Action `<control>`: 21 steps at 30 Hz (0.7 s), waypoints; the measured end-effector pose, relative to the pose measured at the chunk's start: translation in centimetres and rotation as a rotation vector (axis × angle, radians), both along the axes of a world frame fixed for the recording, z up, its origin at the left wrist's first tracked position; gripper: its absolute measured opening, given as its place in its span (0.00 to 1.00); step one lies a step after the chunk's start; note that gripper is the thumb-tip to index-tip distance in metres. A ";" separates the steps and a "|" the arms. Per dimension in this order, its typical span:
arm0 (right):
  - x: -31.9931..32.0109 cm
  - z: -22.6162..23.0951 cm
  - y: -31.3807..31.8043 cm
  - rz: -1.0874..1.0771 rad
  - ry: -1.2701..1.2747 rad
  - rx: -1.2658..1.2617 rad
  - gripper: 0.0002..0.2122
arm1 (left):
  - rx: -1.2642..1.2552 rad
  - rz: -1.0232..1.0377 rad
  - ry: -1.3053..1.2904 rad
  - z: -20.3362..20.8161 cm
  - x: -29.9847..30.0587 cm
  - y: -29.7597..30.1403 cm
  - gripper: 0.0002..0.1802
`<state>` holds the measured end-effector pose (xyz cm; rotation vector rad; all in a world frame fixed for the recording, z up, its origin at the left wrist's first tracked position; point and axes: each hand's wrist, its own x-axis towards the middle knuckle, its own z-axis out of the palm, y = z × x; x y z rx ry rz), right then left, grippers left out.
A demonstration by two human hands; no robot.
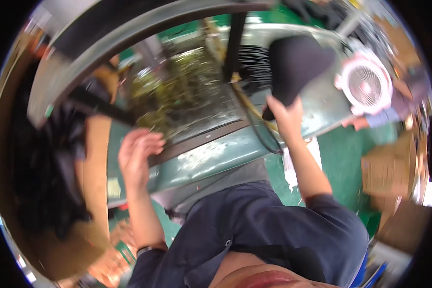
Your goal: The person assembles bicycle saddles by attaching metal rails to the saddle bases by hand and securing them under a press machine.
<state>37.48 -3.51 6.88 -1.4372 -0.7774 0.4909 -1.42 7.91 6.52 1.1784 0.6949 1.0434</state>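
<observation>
My right hand (289, 115) is closed on the narrow lower end of a black, rounded, soft-looking piece (297, 62), raised over the table. Motion blurs the piece, and its exact kind does not show. Close to its left lies a stack of thin black pieces (254, 65). My left hand (140, 153) is at the left front corner of a dark-edged work surface (201, 139), its fingers loosely bent and nothing visible in them. On that surface, crumpled shiny yellowish clear film (173, 86) lies under a dark metal frame (149, 33).
A pink-rimmed fan (365, 84) stands at the table's (317, 113) right end, with another person's arm (379, 117) near it. Cardboard boxes (386, 165) sit at the right. To the left is a large carton (95, 163) with black material (43, 158). A black cable (264, 141) hangs at the table's front.
</observation>
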 end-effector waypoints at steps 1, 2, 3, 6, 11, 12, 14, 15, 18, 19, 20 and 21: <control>3.1 2.1 2.0 -0.013 -0.020 -0.080 0.23 | -0.036 0.024 -0.013 -0.3 -0.4 0.4 0.17; 7.1 2.4 4.8 -0.063 0.038 0.093 0.28 | -0.022 0.008 -0.024 -0.3 -0.4 1.0 0.16; 10.0 4.6 7.5 -0.052 0.333 0.239 0.30 | -0.003 -0.023 -0.022 -0.2 -0.3 1.6 0.16; 15.4 5.0 11.5 -0.129 0.038 0.147 0.27 | 0.116 0.086 0.164 0.2 -1.7 2.2 0.14; 14.3 0.4 6.2 -0.010 -0.539 -0.213 0.28 | 0.516 0.609 0.995 -1.8 -10.5 4.1 0.17; 14.2 -0.2 4.9 -0.006 -0.835 -0.281 0.28 | 0.870 0.787 1.349 -2.3 -13.1 4.9 0.21; 13.9 -2.1 2.9 0.029 -1.325 -0.378 0.28 | 0.914 0.896 1.679 -3.5 -16.7 6.5 0.29; 13.2 -2.2 2.7 -0.013 -1.394 -0.355 0.27 | 0.850 0.972 1.802 -4.1 -17.4 7.6 0.33; 12.8 -2.8 3.7 0.080 -1.311 -0.429 0.24 | 0.765 0.927 1.946 -5.9 -20.8 11.3 0.37; 13.2 -2.9 3.3 0.048 -1.344 -0.418 0.20 | 0.766 0.910 1.953 -5.8 -19.7 12.0 0.37; 13.3 -3.0 3.0 0.017 -1.376 -0.403 0.17 | 0.704 0.912 1.953 -5.0 -18.1 12.9 0.37; 13.3 -2.9 3.1 0.031 -1.370 -0.400 0.17 | 0.632 0.926 1.956 -4.1 -16.7 13.4 0.37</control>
